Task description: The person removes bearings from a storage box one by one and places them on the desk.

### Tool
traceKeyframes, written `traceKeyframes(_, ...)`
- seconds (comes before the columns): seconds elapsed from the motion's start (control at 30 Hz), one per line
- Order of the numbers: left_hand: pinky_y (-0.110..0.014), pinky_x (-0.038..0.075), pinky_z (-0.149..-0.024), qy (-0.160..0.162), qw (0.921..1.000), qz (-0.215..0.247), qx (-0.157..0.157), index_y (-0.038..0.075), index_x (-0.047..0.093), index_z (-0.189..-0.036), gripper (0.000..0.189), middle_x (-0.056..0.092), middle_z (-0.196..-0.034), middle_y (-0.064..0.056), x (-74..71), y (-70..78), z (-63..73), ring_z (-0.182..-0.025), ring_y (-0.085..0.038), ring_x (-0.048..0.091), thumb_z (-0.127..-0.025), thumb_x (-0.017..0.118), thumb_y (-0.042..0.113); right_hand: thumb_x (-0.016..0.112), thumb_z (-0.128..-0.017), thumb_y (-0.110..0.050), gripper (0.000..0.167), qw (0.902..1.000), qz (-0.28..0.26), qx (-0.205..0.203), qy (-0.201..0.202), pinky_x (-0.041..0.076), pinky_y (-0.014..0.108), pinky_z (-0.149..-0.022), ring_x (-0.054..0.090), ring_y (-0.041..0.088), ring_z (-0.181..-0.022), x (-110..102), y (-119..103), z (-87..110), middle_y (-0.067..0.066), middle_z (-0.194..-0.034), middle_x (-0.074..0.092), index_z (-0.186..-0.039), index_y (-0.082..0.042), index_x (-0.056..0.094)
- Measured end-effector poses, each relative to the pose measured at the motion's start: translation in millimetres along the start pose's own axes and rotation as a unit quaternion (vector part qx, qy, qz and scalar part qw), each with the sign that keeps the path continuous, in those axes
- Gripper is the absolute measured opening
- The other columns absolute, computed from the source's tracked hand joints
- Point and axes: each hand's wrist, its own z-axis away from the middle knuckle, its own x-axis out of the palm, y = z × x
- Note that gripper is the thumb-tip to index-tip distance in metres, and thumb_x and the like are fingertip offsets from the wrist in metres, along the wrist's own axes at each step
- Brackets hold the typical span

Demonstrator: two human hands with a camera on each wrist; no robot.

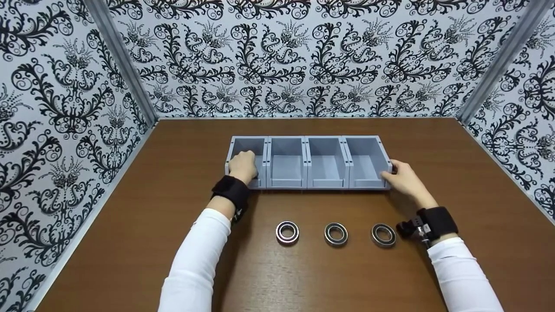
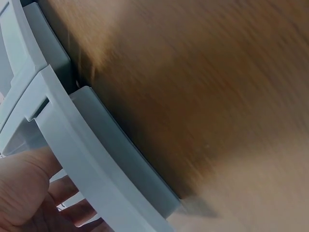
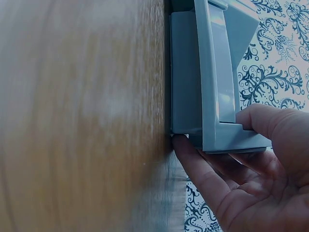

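Observation:
A row of grey storage bins (image 1: 286,188) stands side by side on the table. My left hand (image 1: 243,165) reaches down into the leftmost bin. In the left wrist view its fingers (image 2: 63,188) are partly hidden behind that bin's front lip (image 2: 96,154); I cannot tell whether they hold anything. At the other end, my right hand (image 1: 404,177) grips the outer wall of the rightmost bin (image 3: 236,137), thumb over the edge and fingers along the outside and low by the table. Three ring-shaped ball bearings, left (image 1: 287,232), middle (image 1: 336,234) and right (image 1: 383,235), lie between the forearms.
The brown wooden table (image 1: 312,281) extends in front of the bins and to both sides. Patterned black-and-white panels (image 1: 295,60) with grey corner posts (image 1: 125,60) enclose it at the back and sides. Black wrist straps (image 1: 232,191) with cameras sit over white sleeves.

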Motion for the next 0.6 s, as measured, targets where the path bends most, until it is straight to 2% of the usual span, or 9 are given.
traceKeyframes(0.17, -0.053, 0.059, -0.082, -0.006, 1.0000, 0.000, 0.002, -0.002, 0.071, -0.107, 0.021, 0.072, -0.114, -0.023, 0.7, -1.0, 0.0, -0.103, -0.040, 0.070, -0.091, 0.061, 0.005, 0.054, -0.094, -0.007, 0.043, 1.0000, 0.002, 0.000, -0.005, 0.043, 0.012, -0.072, 0.061, 0.018, -0.092, -0.3, -0.5, 0.2, 0.033, -0.115, 0.065, -0.129, 0.016, 0.053)
traceKeyframes(0.4, -0.052, 0.058, -0.083, -0.004, 1.0000, -0.003, 0.008, -0.002, 0.071, -0.105, 0.019, 0.072, -0.113, -0.022, 1.5, -2.2, -0.2, -0.102, -0.040, 0.070, -0.089, 0.064, 0.006, 0.055, -0.093, -0.006, 0.042, 1.0000, 0.000, -0.003, 0.001, 0.043, 0.011, -0.071, 0.060, 0.014, -0.088, 0.0, -0.1, 0.0, 0.034, -0.114, 0.065, -0.128, 0.017, 0.053)
traceKeyframes(0.6, -0.052, 0.058, -0.086, -0.004, 0.9999, -0.007, 0.010, -0.001, 0.071, -0.109, 0.023, 0.072, -0.115, -0.021, 1.1, -2.6, -0.5, -0.104, -0.040, 0.070, -0.088, 0.066, 0.007, 0.054, -0.093, -0.006, 0.043, 1.0000, 0.004, -0.003, -0.001, 0.043, 0.012, -0.071, 0.060, 0.014, -0.088, -0.5, -0.6, 0.3, 0.034, -0.114, 0.065, -0.129, 0.017, 0.053)
